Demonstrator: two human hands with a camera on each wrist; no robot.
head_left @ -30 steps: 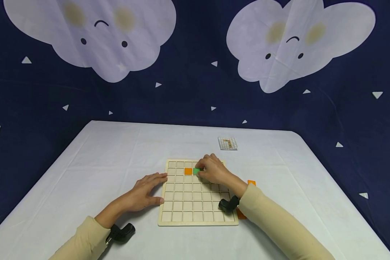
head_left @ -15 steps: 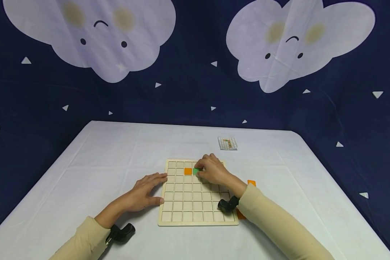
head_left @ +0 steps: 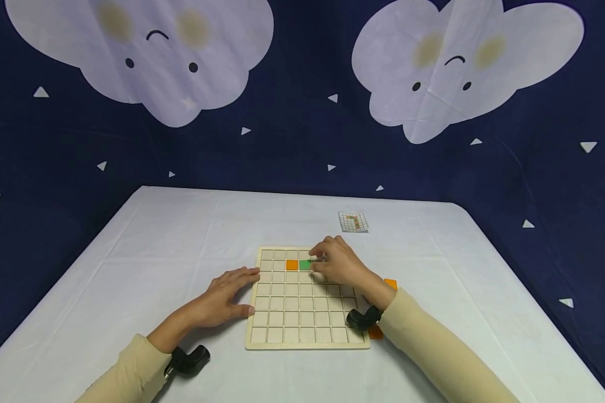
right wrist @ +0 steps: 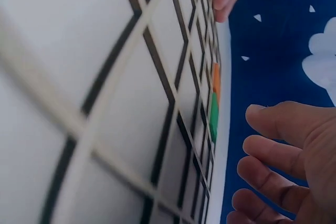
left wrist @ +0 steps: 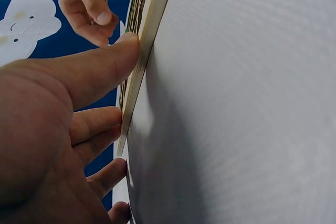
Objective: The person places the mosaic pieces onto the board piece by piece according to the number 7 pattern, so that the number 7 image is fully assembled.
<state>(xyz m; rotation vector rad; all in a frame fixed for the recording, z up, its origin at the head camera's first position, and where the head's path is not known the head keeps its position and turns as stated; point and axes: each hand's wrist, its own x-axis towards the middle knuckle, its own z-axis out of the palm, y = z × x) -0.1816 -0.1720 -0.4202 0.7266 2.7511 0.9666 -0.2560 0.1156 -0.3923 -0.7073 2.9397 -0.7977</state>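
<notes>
A wooden grid board (head_left: 307, 346) lies on the white cloth. My left hand (head_left: 226, 299) rests at its left edge with fingers spread, thumb and fingertips against the wooden side (left wrist: 149, 30) in the left wrist view. In the second row from the top, an orange square tile (head_left: 292, 265) and a green square tile (head_left: 305, 265) sit side by side. My right hand (head_left: 341, 263) hovers just right of the green tile. The right wrist view shows that hand's fingers (right wrist: 273, 153) loosely bent, apart from the tile and holding nothing.
Beyond the board lies a small card with a coloured grid pattern (head_left: 353, 222). Right of the board are an orange piece (head_left: 390, 283) and a darker orange piece (head_left: 376, 332), partly hidden by the right arm. A dark cloud-print backdrop (head_left: 302, 151) rises behind the table.
My right hand has let go of the green tile and shifted slightly to the right, showing more of the tile in its cell. The left hand has stayed in place.
</notes>
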